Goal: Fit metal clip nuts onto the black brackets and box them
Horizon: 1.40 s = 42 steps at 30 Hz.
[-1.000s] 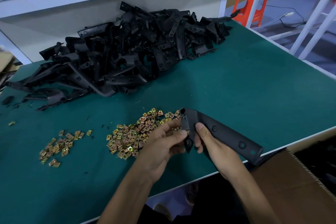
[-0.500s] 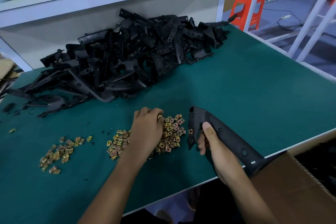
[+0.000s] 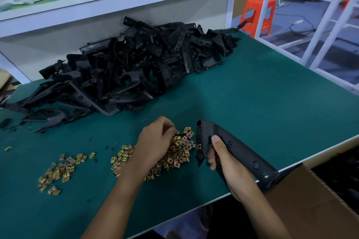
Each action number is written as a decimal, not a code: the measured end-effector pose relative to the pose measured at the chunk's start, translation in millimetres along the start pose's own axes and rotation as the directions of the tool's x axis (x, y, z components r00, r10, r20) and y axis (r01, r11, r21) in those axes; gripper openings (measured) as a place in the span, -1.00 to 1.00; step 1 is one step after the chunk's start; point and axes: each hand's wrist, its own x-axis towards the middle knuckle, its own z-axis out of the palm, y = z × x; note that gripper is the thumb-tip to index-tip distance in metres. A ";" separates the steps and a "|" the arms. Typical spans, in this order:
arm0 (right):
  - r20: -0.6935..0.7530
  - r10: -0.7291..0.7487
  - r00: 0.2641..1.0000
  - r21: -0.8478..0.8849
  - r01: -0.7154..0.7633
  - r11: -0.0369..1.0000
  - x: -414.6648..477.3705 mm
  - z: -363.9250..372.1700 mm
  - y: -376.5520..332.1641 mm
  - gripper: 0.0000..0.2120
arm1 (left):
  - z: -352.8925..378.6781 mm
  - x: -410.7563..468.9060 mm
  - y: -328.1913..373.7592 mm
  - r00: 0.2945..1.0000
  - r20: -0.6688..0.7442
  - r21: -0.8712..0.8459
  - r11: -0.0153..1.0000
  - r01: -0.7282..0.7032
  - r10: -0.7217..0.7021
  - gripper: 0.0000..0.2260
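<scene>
Left hand [image 3: 155, 141] left the bracket [image 3: 239, 147] for the nuts [image 3: 182, 147], fingers curled into the pile; can't tell if one's pinched. Right hand [image 3: 231, 169] grips bracket above table [image 3: 272, 103] edge beside box [image 3: 310, 200], clip end toward left, likely ready for next nut. Stock heap [image 3: 136, 68] behind.

The right half of the table [image 3: 272, 103] lies open from near edge to far. The bracket pile [image 3: 136, 68] fills the far left, under the shelf [image 3: 120, 0]. Near the front lie the small nut heap [image 3: 58, 172] and the large nut heap [image 3: 182, 151], the left hand [image 3: 155, 143] on the latter, a free strip between them. The bracket [image 3: 239, 147] in the right hand [image 3: 231, 169] juts over the box [image 3: 303, 205].
</scene>
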 end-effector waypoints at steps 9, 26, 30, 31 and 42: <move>0.020 -0.066 0.998 0.021 0.065 0.998 0.7 -3.4 3.5 -0.43 | 11.0 -34.9 21.5 0.995 0.076 -0.647 0.755 0.104 -0.071 -0.80; -0.006 -0.057 0.998 0.206 0.057 0.977 -0.5 -3.9 -6.4 -0.51 | 24.0 -44.6 36.6 0.949 0.292 -0.893 0.324 0.314 -0.115 -0.84; 0.003 -0.051 0.999 0.215 0.049 0.975 -0.1 -4.0 -6.0 -0.50 | 18.9 -46.6 40.0 0.937 0.330 -0.910 0.226 0.348 -0.116 -0.78; 0.006 -0.055 0.998 0.213 0.053 0.976 0.1 -4.2 -5.2 -0.49 | 18.7 -46.6 40.6 0.932 0.341 -0.910 0.204 0.361 -0.124 -0.78; 0.075 -0.118 0.990 0.101 0.111 0.989 -1.2 -8.0 -0.2 -0.48 | 20.9 -44.6 42.8 0.843 0.507 -0.857 0.003 0.516 -0.177 -0.71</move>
